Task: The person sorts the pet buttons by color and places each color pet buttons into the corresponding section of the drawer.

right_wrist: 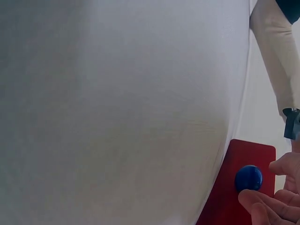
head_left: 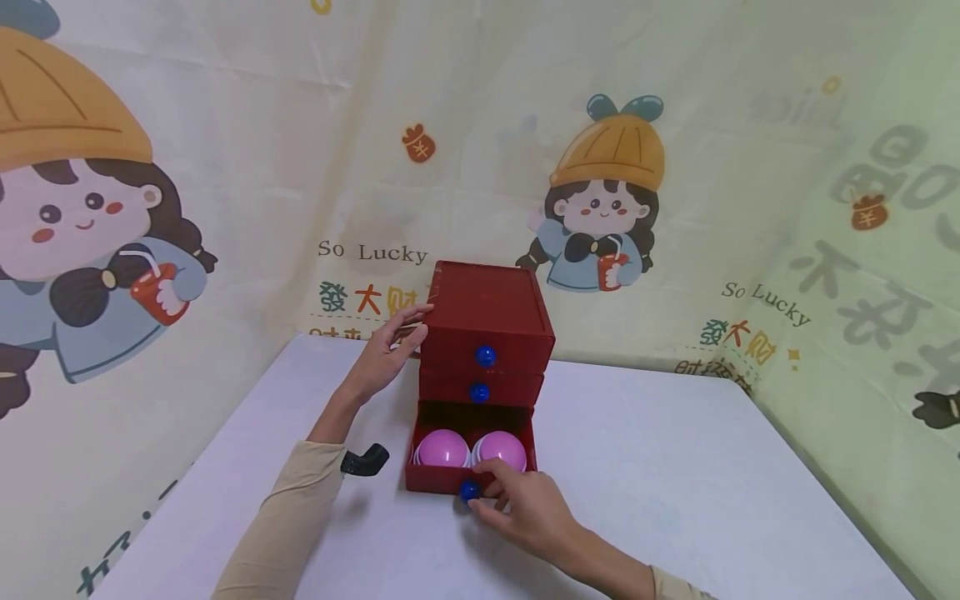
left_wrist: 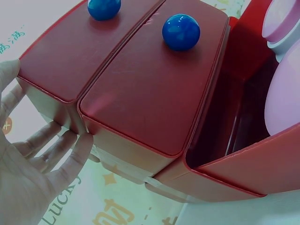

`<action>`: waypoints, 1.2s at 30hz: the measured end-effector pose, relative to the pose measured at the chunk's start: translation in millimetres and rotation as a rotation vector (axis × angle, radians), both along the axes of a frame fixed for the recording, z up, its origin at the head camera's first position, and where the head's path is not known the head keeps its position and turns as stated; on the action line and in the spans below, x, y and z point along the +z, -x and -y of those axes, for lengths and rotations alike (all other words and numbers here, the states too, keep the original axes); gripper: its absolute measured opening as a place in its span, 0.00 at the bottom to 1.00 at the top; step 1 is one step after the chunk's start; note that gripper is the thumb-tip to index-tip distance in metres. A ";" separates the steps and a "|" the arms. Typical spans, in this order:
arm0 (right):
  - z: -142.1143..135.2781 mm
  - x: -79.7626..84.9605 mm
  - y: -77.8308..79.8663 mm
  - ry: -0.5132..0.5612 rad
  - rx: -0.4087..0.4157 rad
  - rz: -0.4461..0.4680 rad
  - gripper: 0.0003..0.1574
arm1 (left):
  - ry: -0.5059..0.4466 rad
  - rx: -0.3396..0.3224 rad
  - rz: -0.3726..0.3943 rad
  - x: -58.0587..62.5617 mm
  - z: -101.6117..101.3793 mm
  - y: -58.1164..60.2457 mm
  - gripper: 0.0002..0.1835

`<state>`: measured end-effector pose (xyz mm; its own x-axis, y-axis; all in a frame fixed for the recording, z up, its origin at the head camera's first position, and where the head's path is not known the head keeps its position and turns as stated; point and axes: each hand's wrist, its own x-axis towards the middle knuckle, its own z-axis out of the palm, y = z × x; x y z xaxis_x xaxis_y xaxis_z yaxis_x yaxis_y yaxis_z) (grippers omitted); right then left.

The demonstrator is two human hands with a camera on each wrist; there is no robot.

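Two hands at red drawer box (head_left: 487,312): right grip (head_left: 525,508) pinching blue knob (head_left: 469,492), left grip (head_left: 386,350) flat, backdrop "So Lucky" (head_left: 372,252).

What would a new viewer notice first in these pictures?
A dark red drawer chest stands mid-table, its bottom drawer pulled out to show two pink domes. The right hand pinches that drawer's blue knob, while the left hand rests flat against the chest's left side. Big cartoon girls fill the backdrop.

The left hand (head_left: 386,350) is bracing the red three-drawer box (head_left: 483,329); the right hand (head_left: 528,508) is pinching the open bottom drawer's blue round knob (head_left: 469,492).
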<state>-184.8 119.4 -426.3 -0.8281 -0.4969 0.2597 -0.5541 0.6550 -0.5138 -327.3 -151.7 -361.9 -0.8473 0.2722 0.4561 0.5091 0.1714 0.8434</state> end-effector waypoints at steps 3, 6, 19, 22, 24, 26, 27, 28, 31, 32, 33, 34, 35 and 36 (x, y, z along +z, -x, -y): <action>1.9 0.0 -0.5 -0.024 0.007 -0.018 0.24 | 0.002 0.000 -0.003 -0.3 -0.1 0.3 0.26; 3.0 -1.2 -0.4 -0.063 0.027 -0.051 0.23 | -0.004 -0.005 -0.004 -0.7 0.0 0.4 0.25; 8.0 -12.3 8.1 -0.125 0.059 -0.104 0.22 | -0.005 -0.005 0.003 -0.6 0.5 0.8 0.26; 7.5 -14.0 8.8 -0.111 0.064 -0.113 0.22 | -0.002 -0.005 0.002 -0.6 0.1 0.5 0.26; 7.1 -14.1 9.4 -0.098 0.072 -0.130 0.22 | -0.003 -0.007 0.003 -1.5 0.2 1.1 0.26; 6.8 -13.1 10.6 -0.088 0.074 -0.150 0.21 | -0.005 -0.009 0.003 -2.1 0.0 1.2 0.26; 6.6 -12.1 11.6 -0.083 0.074 -0.157 0.20 | -0.008 -0.011 0.003 -2.2 -0.2 1.2 0.26; 6.4 -10.9 12.9 -0.078 0.072 -0.160 0.20 | -0.010 -0.012 0.002 -2.0 -0.3 1.1 0.26; 5.7 -8.0 19.0 -0.066 0.061 -0.149 0.18 | -0.016 -0.016 -0.001 -1.1 -0.6 0.8 0.26; 5.4 -7.6 21.7 -0.058 0.057 -0.141 0.18 | -0.015 -0.014 -0.002 -0.5 -0.5 0.5 0.25; 5.2 -7.4 24.7 -0.051 0.052 -0.133 0.17 | -0.014 -0.014 -0.003 -0.4 -0.4 0.8 0.25; 5.0 -7.6 27.7 -0.044 0.048 -0.128 0.17 | -0.011 -0.012 -0.003 -0.2 -0.1 1.0 0.26; 4.9 -8.2 31.0 -0.034 0.046 -0.128 0.17 | -0.007 -0.008 -0.003 -0.1 0.3 1.1 0.26; 5.0 -8.5 34.4 -0.022 0.045 -0.125 0.17 | -0.001 -0.004 -0.004 0.1 0.7 1.3 0.26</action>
